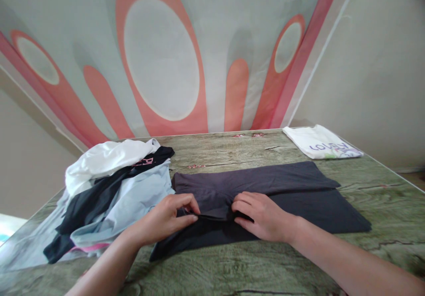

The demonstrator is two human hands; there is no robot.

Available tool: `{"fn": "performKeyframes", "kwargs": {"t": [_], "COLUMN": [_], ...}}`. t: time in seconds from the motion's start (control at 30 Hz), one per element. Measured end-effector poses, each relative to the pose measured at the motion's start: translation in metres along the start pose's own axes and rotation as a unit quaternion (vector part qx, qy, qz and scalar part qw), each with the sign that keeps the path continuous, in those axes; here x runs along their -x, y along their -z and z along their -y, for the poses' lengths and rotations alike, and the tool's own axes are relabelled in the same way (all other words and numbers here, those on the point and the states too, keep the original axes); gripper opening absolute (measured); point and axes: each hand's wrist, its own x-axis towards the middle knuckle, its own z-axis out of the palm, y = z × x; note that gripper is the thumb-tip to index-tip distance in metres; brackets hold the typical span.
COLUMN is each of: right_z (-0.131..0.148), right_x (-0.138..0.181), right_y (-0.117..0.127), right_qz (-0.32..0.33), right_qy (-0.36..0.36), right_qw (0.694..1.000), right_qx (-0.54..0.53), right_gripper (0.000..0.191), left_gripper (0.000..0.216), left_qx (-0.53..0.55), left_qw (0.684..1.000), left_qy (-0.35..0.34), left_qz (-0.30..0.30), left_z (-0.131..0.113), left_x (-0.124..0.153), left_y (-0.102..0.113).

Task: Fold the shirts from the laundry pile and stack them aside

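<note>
A pair of dark grey pants (252, 183) lies flat across the wooden table, its two legs stretching to the right with one layer partly over the other. My left hand (171, 218) pinches an edge of the cloth near the left end, thumb and fingers closed on it. To its right, my right hand (260, 216) grips the same raised edge, fingers curled over the fabric. Between the two hands the edge stands slightly up, with a dark fold beneath it. The fingertips of the right hand are partly hidden by the cloth.
Left of the pants is a loose heap with a white garment (106, 161), a black garment (96, 203) and a light blue garment (139, 203). A folded white shirt (318, 141) with lettering lies at the back right of the table (375, 207). Behind stands a patterned wall hanging (215, 52).
</note>
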Motion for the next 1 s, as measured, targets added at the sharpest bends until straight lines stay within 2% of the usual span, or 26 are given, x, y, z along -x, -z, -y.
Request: {"fn": "performKeyframes", "kwargs": {"t": [0.1,0.2,0.4,1.0], "right_z": [-0.001,-0.001,0.000,-0.002], "right_x": [0.000,-0.001,-0.001,-0.001], "right_y": [-0.002,-0.001,0.003,0.003], "right_qz": [-0.002,0.001,0.004,-0.001], "right_qy": [0.007,0.016,0.026,0.072], "right_qw": [1.000,1.000,1.000,0.997], "right_qx": [-0.001,-0.005,-0.009,0.013], "right_gripper": [0.008,0.011,0.017,0.023], "left_gripper": [0.008,0.018,0.024,0.030], "left_qx": [0.017,0.018,-0.010,-0.008], "left_qw": [1.000,1.000,0.997,0.996], "left_qy": [0.013,-0.009,-0.056,-0.059], "left_qz": [-0.011,-0.013,0.060,0.063], "left_z": [0.004,0.007,0.003,0.015], "left_x": [-0.001,-0.002,-0.001,-0.001], "left_y": [-0.001,-0.001,0.004,0.004]}}
